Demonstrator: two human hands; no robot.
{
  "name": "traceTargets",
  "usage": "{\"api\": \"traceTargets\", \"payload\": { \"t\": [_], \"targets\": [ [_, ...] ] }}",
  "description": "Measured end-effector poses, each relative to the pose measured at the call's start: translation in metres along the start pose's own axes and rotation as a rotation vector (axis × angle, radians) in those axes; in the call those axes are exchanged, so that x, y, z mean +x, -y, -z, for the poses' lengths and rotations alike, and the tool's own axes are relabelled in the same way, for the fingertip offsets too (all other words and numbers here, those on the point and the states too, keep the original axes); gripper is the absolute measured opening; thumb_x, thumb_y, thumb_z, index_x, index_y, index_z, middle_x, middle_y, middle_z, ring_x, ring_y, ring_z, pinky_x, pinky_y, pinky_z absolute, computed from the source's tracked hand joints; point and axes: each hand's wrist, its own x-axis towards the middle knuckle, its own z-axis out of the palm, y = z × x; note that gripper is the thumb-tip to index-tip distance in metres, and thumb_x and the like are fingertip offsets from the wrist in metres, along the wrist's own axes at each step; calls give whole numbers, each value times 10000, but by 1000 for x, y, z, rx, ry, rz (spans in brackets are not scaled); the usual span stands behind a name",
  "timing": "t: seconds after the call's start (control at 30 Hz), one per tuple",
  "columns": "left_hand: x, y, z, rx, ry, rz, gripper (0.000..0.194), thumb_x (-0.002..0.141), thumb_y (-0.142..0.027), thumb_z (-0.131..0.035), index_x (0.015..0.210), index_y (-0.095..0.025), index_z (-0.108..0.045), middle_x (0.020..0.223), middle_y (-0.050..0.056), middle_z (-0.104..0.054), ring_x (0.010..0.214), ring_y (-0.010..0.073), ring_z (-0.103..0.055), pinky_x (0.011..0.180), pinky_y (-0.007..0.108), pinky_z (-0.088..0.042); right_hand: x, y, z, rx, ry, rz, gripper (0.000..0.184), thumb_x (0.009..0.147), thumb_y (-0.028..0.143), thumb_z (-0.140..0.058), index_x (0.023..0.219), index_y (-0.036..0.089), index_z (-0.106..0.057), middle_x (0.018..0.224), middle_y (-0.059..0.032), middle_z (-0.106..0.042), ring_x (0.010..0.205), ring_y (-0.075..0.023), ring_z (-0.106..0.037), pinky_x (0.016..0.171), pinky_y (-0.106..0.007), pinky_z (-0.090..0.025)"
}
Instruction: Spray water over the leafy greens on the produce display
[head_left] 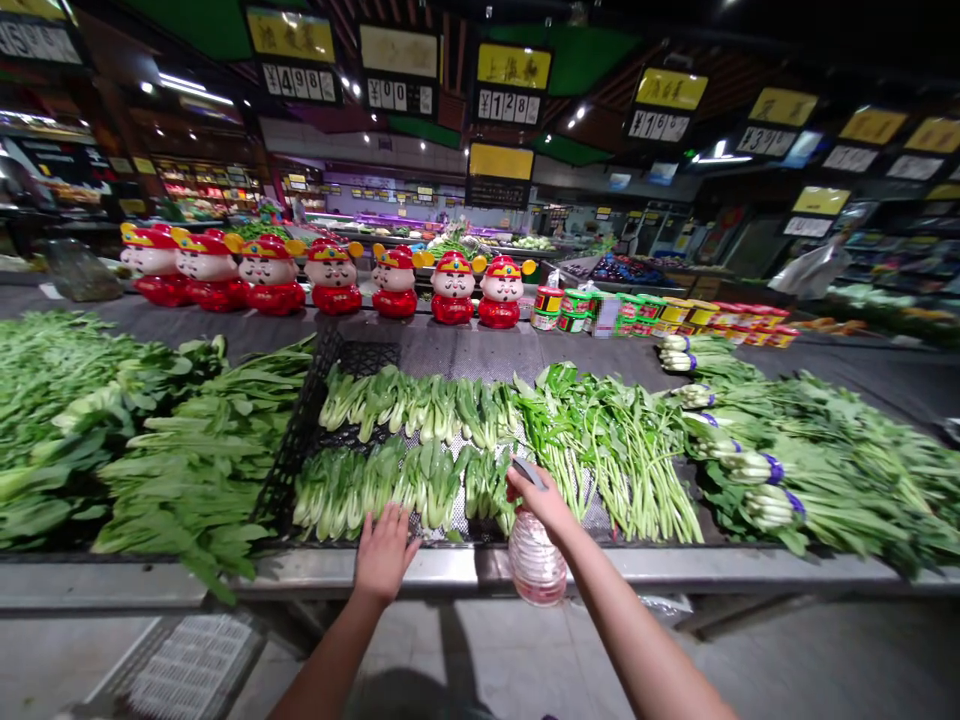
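Yellow price signs hung across a dim market hall, and below them a dark-lined tabletop with a bare metal edge carried leafy greens. The right grip was closed around the neck of a clear, pinkish spray bottle, which hung nearly upright at the tabletop's near edge; whether its trigger was squeezed could not be told. To the left of the spray bottle, the left grip lay palm down with fingers loosely spread and nothing held, its fingertips at the near side of the front row of bok choy; how firmly they pressed was unclear. Good handling here seemed to call for a steady right wrist, the spray head kept up and facing the leaves, and a light left touch, since such tender leaves would likely bruise. Beyond the spray bottle and to its left lay the back row of bok choy; beyond and to its right, long-stemmed greens; farther right of it, purple-banded bundles. Well to its left spread broad leaves. Farthest beyond it stood stacked tubs and, off to its left, red figurines.
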Motion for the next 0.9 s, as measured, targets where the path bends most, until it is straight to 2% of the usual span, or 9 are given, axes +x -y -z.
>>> {"api": "traceTargets", "payload": {
  "t": [0.1, 0.17, 0.33, 0.43, 0.63, 0.8, 0.9],
  "targets": [
    [-2, 16, 5, 40, 18, 52, 542, 879, -495, -336, 1280, -172, -504, 1351, 137, -498, 1321, 277, -345, 1103, 536, -144, 1, 5, -2, 2, 4, -1, 262, 783, 465, -549, 863, 219, -587, 794, -45, -658, 768, -199, -629, 559, -293, -503],
    [-3, 25, 8, 62, 33, 71, 545, 880, -493, -338, 1272, -156, -511, 1357, 146, -488, 1320, 282, -345, 1100, 536, -151, 4, 7, -5, -7, 18, 15, 257, 789, 460, -546, 867, 221, -595, 826, -56, -663, 777, -201, -629, 573, -301, -510],
    [-9, 42, 9, 69, 78, 98, 538, 881, -468, -346, 1275, -139, -507, 1368, 147, -474, 1321, 281, -344, 1092, 506, -200, 14, 4, -18, -11, -4, 14, 240, 784, 456, -540, 783, 220, -584, 662, -18, -611, 625, -183, -601, 521, -302, -485],
    [-14, 48, 6, 57, 89, 89, 549, 881, -460, -339, 1288, -125, -491, 1374, 147, -466, 1324, 279, -339, 1092, 498, -212, 16, 4, -24, -23, 14, -1, 229, 781, 452, -545, 781, 227, -586, 641, -6, -603, 597, -174, -591, 538, -312, -493],
    [-25, 65, -1, 63, -13, 145, 585, 875, -489, -328, 1304, -119, -475, 1374, 162, -458, 1323, 295, -339, 1095, 521, -199, 18, 23, -38, -82, 80, 87, 252, 795, 440, -539, 902, 223, -611, 783, -40, -661, 736, -204, -629, 591, -331, -515],
    [-33, 80, -15, 62, -84, 113, 557, 877, -494, -338, 1284, -153, -506, 1373, 143, -463, 1311, 299, -360, 1099, 528, -197, 34, 26, -58, -102, 100, 127, 251, 797, 448, -532, 789, 204, -592, 660, -19, -616, 627, -181, -610, 559, -323, -508],
    [-35, 84, -24, 59, -154, 85, 544, 879, -498, -346, 1285, -172, -507, 1355, 135, -487, 1283, 301, -403, 1090, 539, -221, 45, 24, -68, -90, 106, 109, 269, 791, 467, -530, 788, 204, -587, 582, 8, -576, 554, -165, -583, 527, -315, -500]
  ]
}}
